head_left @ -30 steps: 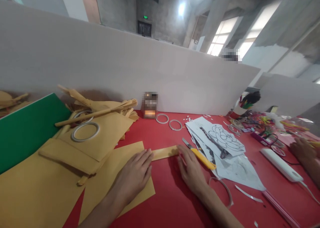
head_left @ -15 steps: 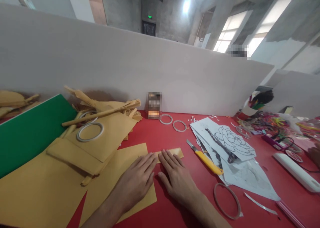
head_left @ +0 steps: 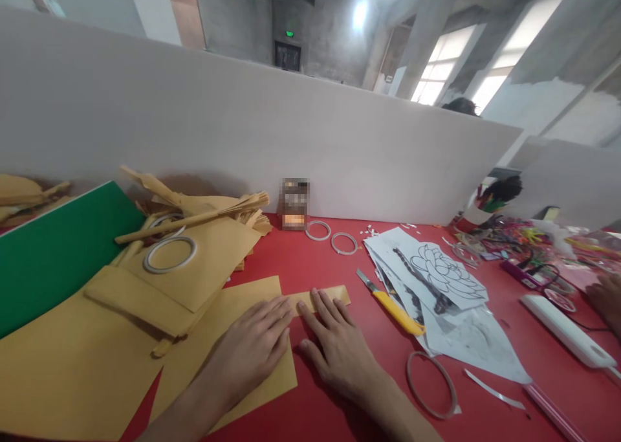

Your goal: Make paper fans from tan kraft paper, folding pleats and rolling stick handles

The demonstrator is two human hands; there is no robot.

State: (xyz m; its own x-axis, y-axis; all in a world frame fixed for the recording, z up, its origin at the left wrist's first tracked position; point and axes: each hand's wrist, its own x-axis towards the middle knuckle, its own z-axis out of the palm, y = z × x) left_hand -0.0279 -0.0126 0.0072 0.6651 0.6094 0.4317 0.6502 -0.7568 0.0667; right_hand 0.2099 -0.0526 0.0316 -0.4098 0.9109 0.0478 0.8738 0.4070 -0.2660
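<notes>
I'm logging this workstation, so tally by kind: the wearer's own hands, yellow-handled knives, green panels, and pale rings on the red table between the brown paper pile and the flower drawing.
Left hand and right hand: 2
Yellow-handled knife: 1
Green panel: 1
Pale rings: 2
Total: 6

The right hand (head_left: pixel 334 338) covered the middle of the kraft-paper strip (head_left: pixel 341 294), and its far end was lost behind the left hand (head_left: pixel 257 335). Both forearms ran off the bottom edge. The left edge cropped the green board (head_left: pixel 63 251); the right edge cut through a co-worker's hand (head_left: pixel 607 299). Pixel blocks obscured the upright box (head_left: pixel 294 204). The green sign's (head_left: pixel 290 33) lettering was too small to read.
</notes>
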